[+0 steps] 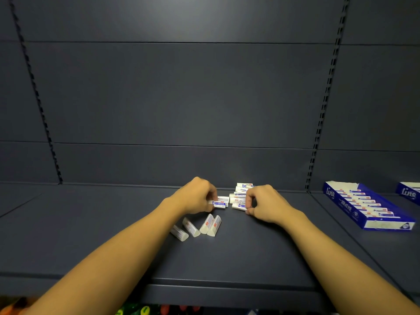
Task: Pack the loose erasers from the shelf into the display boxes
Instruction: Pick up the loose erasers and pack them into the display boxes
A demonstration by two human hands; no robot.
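Several white erasers in printed sleeves lie loose on the dark shelf. My left hand pinches one eraser at the left side of the pile. My right hand pinches another eraser at the pile's right side. Behind them sits a small heap of erasers near the back wall. Several more erasers lie side by side just in front of my left hand. A blue display box, filled with a row of erasers, sits at the right.
A second blue display box is cut off at the far right edge. Slotted uprights run up the grey back wall on both sides. Colourful items show on the lower shelf below the front edge.
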